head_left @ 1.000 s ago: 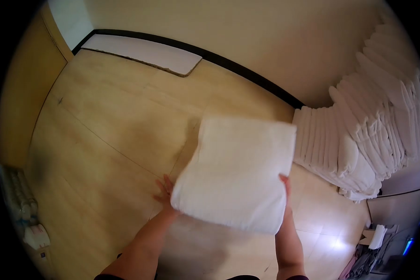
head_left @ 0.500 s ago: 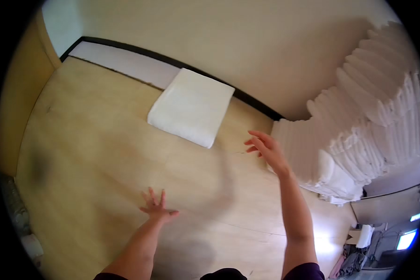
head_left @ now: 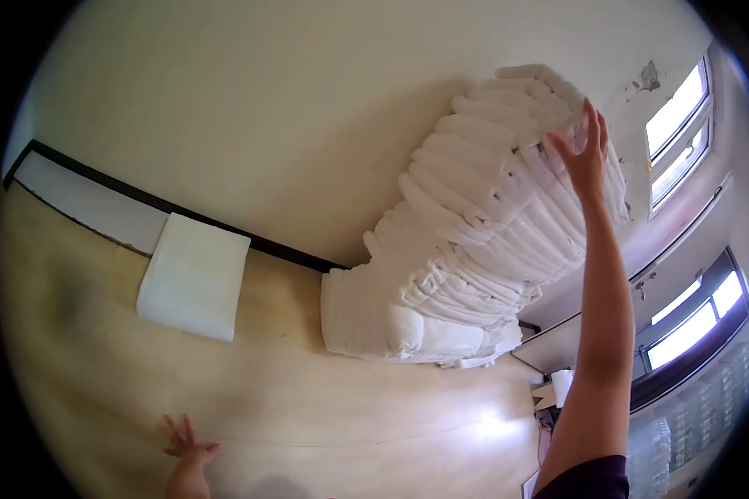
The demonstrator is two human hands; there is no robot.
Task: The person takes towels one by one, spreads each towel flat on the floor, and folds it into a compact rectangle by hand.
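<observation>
The step in hand looks like a reach: the person's right hand (head_left: 589, 158), thumb and fingers spread, is at the upper end of a tall stack of folded white cloths (head_left: 466, 208); contact cannot be told. Gripping there would call for closing on one fold. The left hand (head_left: 187, 441), fingers splayed, is empty above the pale wooden surface (head_left: 333, 399), near whose wall-side edge lies a single folded white cloth rectangle (head_left: 195, 279).

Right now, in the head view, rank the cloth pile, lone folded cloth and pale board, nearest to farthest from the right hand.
1. Cloth pile: right by the right hand.
2. Lone folded cloth: left of the pile.
3. Pale board: farthest left.
</observation>
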